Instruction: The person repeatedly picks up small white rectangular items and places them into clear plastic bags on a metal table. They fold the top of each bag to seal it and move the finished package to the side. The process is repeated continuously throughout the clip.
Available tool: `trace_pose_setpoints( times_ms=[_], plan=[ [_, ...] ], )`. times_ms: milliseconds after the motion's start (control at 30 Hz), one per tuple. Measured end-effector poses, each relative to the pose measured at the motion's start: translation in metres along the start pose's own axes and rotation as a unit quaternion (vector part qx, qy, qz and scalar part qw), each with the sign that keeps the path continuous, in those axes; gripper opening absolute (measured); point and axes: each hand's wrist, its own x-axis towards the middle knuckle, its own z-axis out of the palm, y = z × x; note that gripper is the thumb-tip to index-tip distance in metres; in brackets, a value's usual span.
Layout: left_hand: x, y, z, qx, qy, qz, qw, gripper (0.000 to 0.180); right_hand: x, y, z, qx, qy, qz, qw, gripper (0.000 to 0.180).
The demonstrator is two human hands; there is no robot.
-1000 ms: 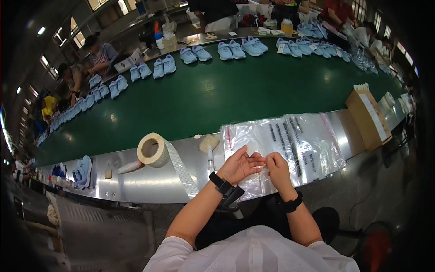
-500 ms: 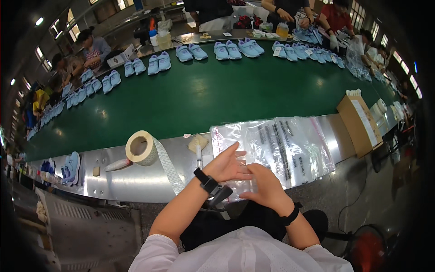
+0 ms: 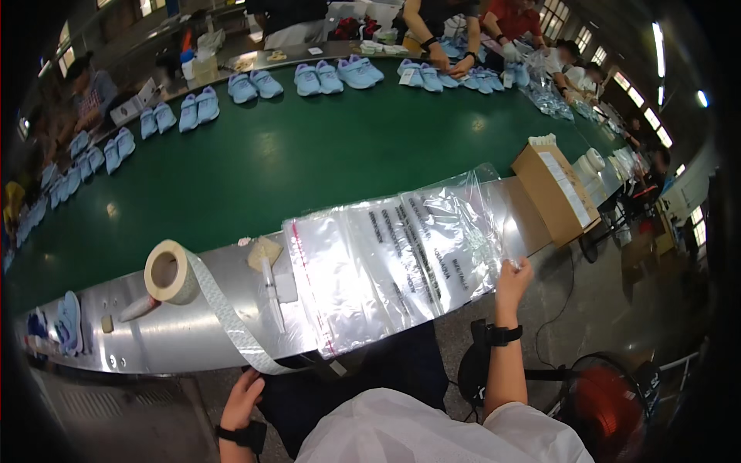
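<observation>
A stack of clear plastic bags (image 3: 355, 285) with dark print and a red strip along one side lies on the metal ledge in front of me. My right hand (image 3: 513, 284) pinches the right edge of the top bag, whose far corner lifts off the pile. Low at the left, my left hand (image 3: 242, 397) is beside the ledge's front edge, fingers loosely extended. Its fingertips are close to the free end of a patterned white label strip (image 3: 231, 324); whether they touch it I cannot tell. The strip runs from a label roll (image 3: 171, 272) standing on the ledge.
Pairs of light blue shoes (image 3: 316, 79) line the far side of the green belt (image 3: 309, 154). An open cardboard box (image 3: 556, 193) stands right of the bags. A syringe-like tube (image 3: 272, 297) and a tan pad (image 3: 262, 253) lie left of them. Co-workers handle shoes across the belt.
My hands, close together over the bags before, have parted: the right went to the bags' right edge and took hold, the left dropped toward the strip's end. The view has shifted right.
</observation>
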Motion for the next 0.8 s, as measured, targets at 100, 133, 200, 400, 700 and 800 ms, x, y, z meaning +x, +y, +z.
trace_pose_setpoints(
  times_ms=[100, 133, 200, 400, 700, 800],
  plan=[
    [0.021, -0.024, 0.013, -0.066, -0.032, 0.066, 0.995, 0.027, -0.034, -0.077, 0.001, -0.023, 0.084, -0.199, 0.976, 0.034],
    [0.024, -0.015, 0.019, 0.058, -0.009, 0.095, 0.994, 0.020, -0.053, -0.105, -0.008, -0.025, 0.034, -0.231, 0.972, 0.035],
    [0.005, 0.023, 0.033, 0.018, -0.062, 0.082, 0.994, 0.021, -0.097, -0.137, -0.014, 0.150, -0.242, -0.170, 0.943, 0.024],
    [-0.031, 0.052, 0.043, -0.314, -0.140, 0.060, 0.937, 0.026, -0.198, -0.215, -0.009, 0.263, -0.769, -0.043, 0.581, 0.019],
    [-0.050, 0.050, 0.064, 0.200, 0.329, 0.382, 0.840, 0.060, -0.200, -0.218, 0.000, 0.258, -0.742, -0.142, 0.602, 0.012],
    [-0.063, 0.062, 0.068, 0.299, 0.198, 0.409, 0.839, 0.038, -0.202, -0.218, 0.004, 0.305, -0.722, -0.147, 0.603, 0.012]
  ],
)
